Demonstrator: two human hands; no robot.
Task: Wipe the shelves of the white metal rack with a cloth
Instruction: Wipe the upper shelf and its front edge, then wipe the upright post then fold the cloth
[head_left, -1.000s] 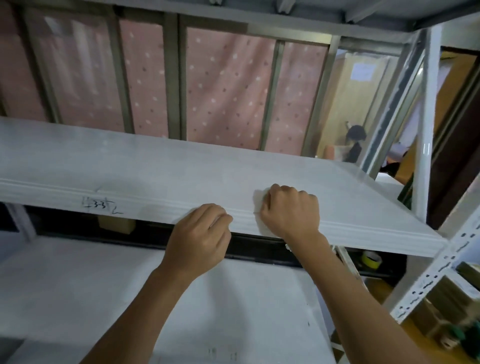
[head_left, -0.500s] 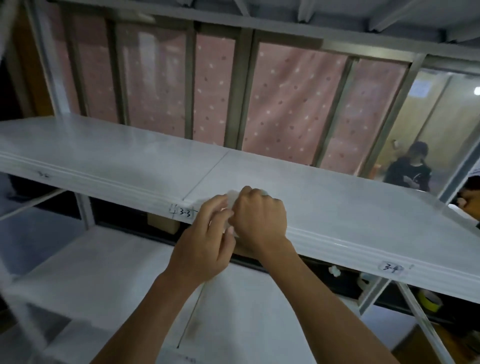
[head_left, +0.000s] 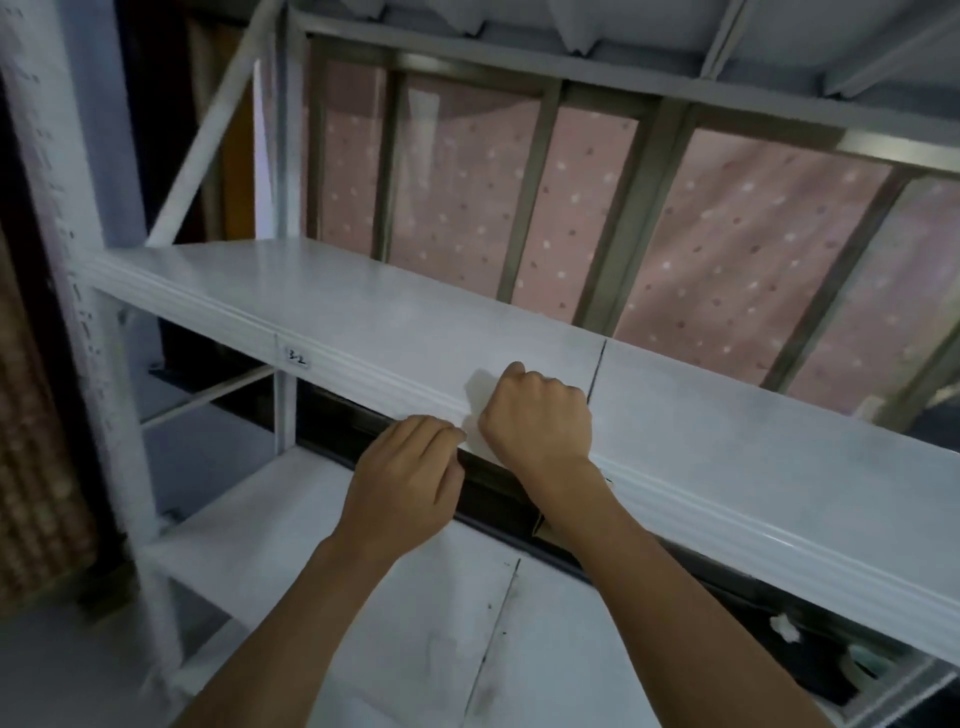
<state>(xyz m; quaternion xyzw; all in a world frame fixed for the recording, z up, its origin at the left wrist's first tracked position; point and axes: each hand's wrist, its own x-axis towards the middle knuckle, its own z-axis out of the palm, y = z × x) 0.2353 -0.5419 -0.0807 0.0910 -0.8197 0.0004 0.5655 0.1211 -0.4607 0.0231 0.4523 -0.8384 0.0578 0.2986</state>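
At far left, the white rack's perforated upright (head_left: 78, 291) carries the near corner of the upper shelf (head_left: 322, 306), whose ribbed front lip bears a small handwritten label (head_left: 297, 357); a diagonal brace rises behind it, and a pink dotted curtain (head_left: 457, 208) hangs beyond the window bars at the back. The lower shelf (head_left: 405, 613) lies underneath, its surface showing dark smudges and specks near a panel seam, a sign, by the look of it, that it has yet to be wiped. Near centre, the left hand (head_left: 405, 483) is loosely curled just below the upper shelf's front lip, its fingertips beside the hanging edge of a white cloth (head_left: 475, 402); whether it pinches that edge or merely rests near it cannot be told. Just to the right, the right hand (head_left: 537, 415) is clenched on the cloth, pressing it flat on the upper shelf at the front edge; the cloth drapes over the lip; a dark seam (head_left: 597, 371) between shelf panels runs just beside the knuckles. The step in hand appears to be wiping the front strip of the upper shelf; the next move likely calls for steady downward pressure while the cloth is drawn along the lip toward the labelled left end, keeping it bunched under the palm; the deeper part of the panel and the lower shelf would remain.
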